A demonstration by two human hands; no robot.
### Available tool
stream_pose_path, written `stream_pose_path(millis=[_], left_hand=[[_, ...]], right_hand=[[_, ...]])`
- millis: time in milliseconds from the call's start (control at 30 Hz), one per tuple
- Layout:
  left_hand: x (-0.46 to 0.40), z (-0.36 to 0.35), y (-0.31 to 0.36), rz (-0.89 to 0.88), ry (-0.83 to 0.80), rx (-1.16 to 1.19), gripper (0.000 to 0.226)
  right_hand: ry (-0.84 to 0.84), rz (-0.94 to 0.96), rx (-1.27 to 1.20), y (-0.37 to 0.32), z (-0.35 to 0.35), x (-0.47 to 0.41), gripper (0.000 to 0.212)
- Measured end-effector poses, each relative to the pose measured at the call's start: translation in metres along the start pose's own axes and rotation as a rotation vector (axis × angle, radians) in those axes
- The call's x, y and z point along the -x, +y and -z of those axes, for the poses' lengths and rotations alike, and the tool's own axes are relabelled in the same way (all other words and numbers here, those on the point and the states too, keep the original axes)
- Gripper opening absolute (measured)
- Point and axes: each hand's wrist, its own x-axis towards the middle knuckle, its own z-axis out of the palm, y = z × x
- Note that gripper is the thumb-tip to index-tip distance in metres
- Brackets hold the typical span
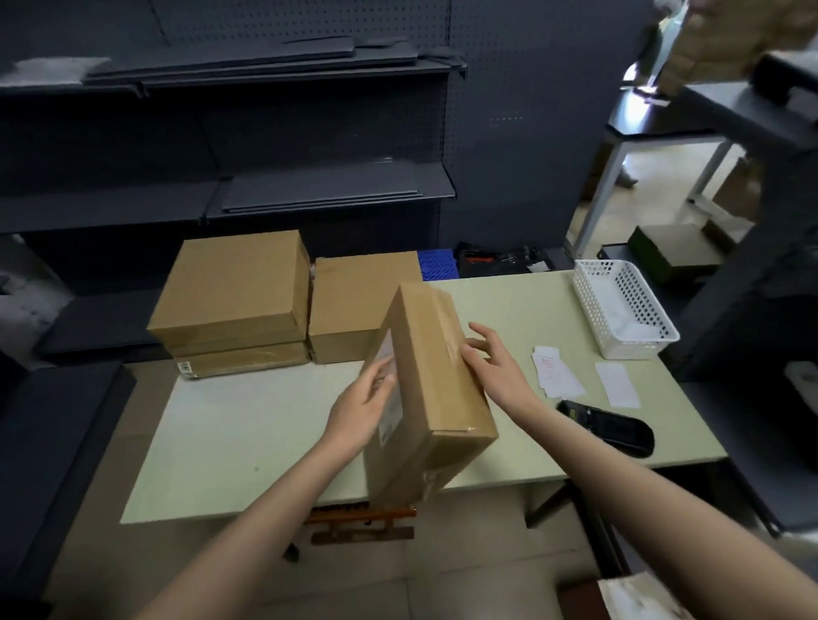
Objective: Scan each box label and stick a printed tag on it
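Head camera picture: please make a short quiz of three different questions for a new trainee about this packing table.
1. True or false: the black scanner lies on the table, in neither hand.
2. Which hand touches the label side of the tilted box? A) left hand B) right hand
3. Fill in: the loose printed tags lie beside the white ____.

Key: 1 true; 2 A; 3 basket.
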Motion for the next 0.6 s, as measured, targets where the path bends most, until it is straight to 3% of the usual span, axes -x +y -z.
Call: stream_pose_path(millis=[167, 367, 467, 600], left_hand=[[-0.024, -0.028, -0.040, 0.112, -0.178, -0.201, 0.046], [-0.043, -0.031, -0.069, 0.194, -0.195, -0.361, 0.060], [-0.048, -0.030, -0.076, 0.242, -0.207, -0.285, 0.070], [-0.048, -0.036, -0.074, 0.343, -0.147, 0.052, 0.071]], right_hand=[[0.094, -0.087, 0.065, 0.026, 0.035, 0.011, 0.043], [0.108, -0.221, 0.081, 0.054, 0.049, 0.023, 0.091], [0.118, -0.269, 0.088, 0.067, 0.049, 0.022, 0.100], [0.069, -0.276, 0.082, 0.077, 0.049, 0.019, 0.078]])
